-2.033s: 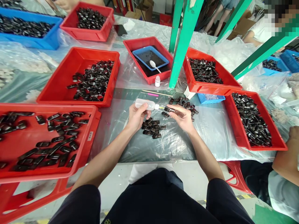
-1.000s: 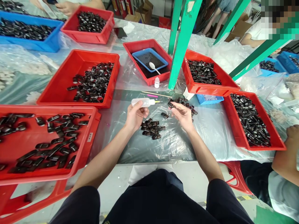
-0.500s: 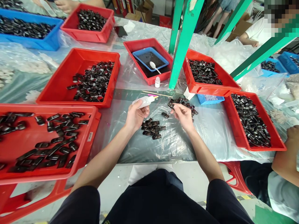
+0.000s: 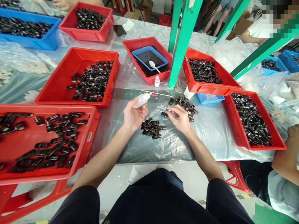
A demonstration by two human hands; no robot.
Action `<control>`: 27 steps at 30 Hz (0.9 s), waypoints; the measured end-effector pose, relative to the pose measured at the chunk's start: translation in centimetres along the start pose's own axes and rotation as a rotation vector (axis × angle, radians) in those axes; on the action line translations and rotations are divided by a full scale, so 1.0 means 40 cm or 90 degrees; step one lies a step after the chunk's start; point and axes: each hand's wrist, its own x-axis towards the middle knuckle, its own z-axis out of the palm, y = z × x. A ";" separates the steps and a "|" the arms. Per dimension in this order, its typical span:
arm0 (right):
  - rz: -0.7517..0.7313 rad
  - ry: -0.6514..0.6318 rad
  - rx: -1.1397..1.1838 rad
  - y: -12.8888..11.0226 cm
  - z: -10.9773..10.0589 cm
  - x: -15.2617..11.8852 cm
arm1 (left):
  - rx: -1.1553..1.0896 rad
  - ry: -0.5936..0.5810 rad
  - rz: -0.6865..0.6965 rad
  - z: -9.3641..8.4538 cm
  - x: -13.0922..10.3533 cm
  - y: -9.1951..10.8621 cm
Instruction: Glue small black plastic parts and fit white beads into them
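Note:
My left hand (image 4: 133, 116) is closed around a translucent white squeeze bottle (image 4: 141, 101), its yellow nozzle tilted up and to the right. Between the thumb and fingers of my right hand (image 4: 181, 119) is a small glossy black plastic piece (image 4: 168, 110), mostly hidden, with a pale spot showing. A single black piece lies just left of those fingertips. One loose pile of black pieces (image 4: 150, 127) rests on the plastic-covered table between my hands. Beyond my right hand lies a second pile (image 4: 190, 108), partly covered by it.
Red bins of black pieces stand left (image 4: 93, 115) and right (image 4: 277, 144). Behind my hands are thin sticks (image 4: 161, 93), a small white bottle (image 4: 157, 82) and a red bin holding a blue tray (image 4: 140, 57). A green post (image 4: 177, 62) rises there. Another person's arm is at right.
My right hand has come nearer and slightly left with the black piece, away from the far pile. The squeeze bottle has shifted slightly left, its nozzle now pointing more upward.

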 end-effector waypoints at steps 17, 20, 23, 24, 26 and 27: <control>0.017 -0.039 -0.028 -0.014 0.004 0.000 | 0.025 -0.003 -0.011 0.008 -0.002 0.002; 0.087 -0.071 0.105 -0.014 0.016 -0.003 | 0.039 -0.013 -0.004 0.007 -0.002 0.002; 0.118 -0.145 0.193 -0.017 0.031 -0.012 | 0.046 -0.022 0.001 0.004 -0.001 0.001; 0.116 -0.173 0.199 -0.019 0.036 -0.016 | 0.046 -0.024 0.001 0.003 0.000 0.000; 0.093 -0.221 0.171 -0.025 0.045 -0.023 | 0.044 -0.026 -0.001 0.001 0.001 -0.001; 0.070 -0.241 0.142 -0.029 0.049 -0.025 | 0.043 -0.027 -0.001 0.000 0.001 -0.001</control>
